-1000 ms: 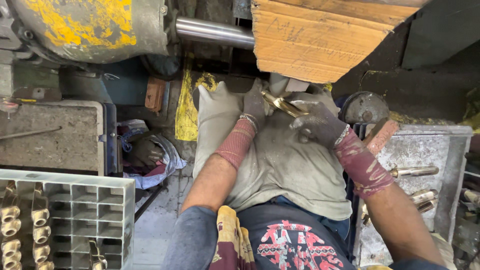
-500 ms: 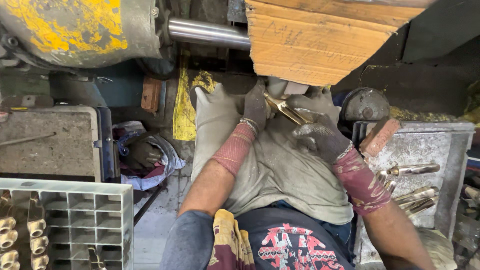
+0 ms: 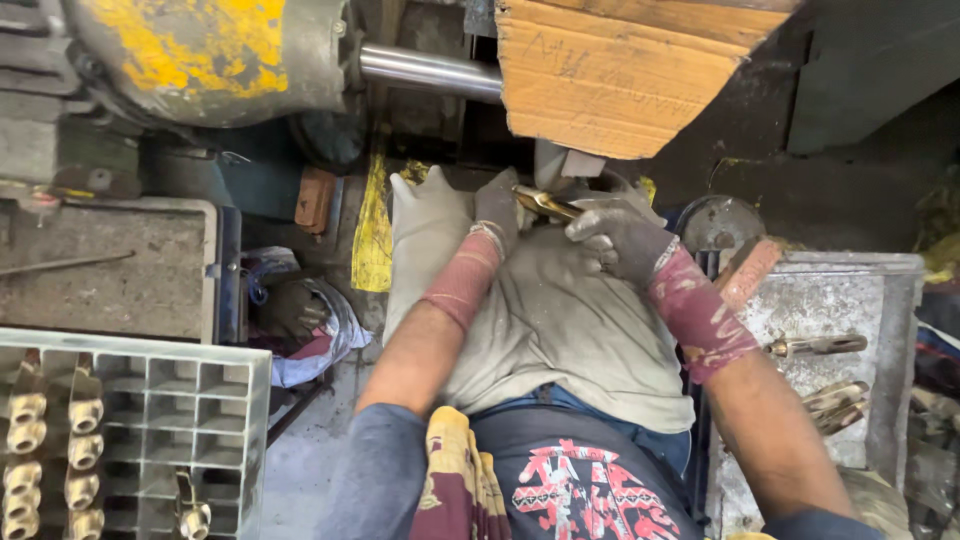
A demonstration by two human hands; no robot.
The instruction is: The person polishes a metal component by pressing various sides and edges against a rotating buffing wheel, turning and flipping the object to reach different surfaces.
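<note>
Both hands wear grimy grey gloves with reddish knit cuffs and meet over a dirty grey cloth spread across the person's lap. The left hand is curled shut around the near end of a short brass fitting, and the right hand is closed over its other end, so the golden piece lies between them with only its middle showing, slanting down toward the right. It sits just under the front edge of a big wooden block, from which a shiny steel shaft runs left into a worn yellow machine housing. A yellow rag hangs beside the left glove, touching the cloth's edge. Down at the lower left stands a grey plastic crate divided into square cells, with more brass fittings standing in its leftmost rows. To the right, beside the right forearm, a shallow metal tray holds a few long dull metal parts. A dark spare glove lies in a bundle of cloth on the floor between the crate and the knee.
</note>
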